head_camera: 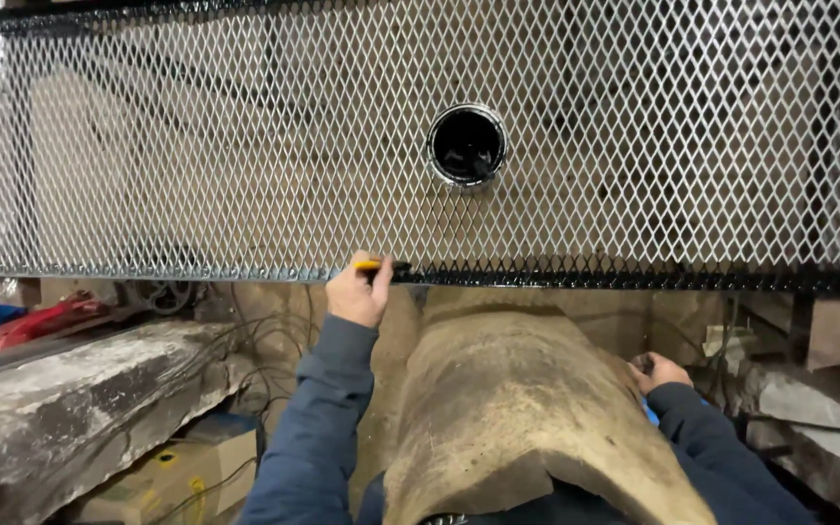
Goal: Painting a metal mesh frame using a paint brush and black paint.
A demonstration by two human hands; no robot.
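Up front, left hand (357,290) grips brush (381,265) — bristles touching mesh edge (556,278).

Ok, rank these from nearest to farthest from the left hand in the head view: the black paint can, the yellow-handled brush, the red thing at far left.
1. yellow-handled brush: in the grip of the left hand, at the mesh's lower edge.
2. black paint can: above and to the right, behind the mesh.
3. red thing: far left, on the ledge.

One expanded-metal mesh panel (196,146), one open paint can (467,146), one yellow-handled brush (381,265), two hands, left (357,290) and right (660,370), one cardboard box (182,476)
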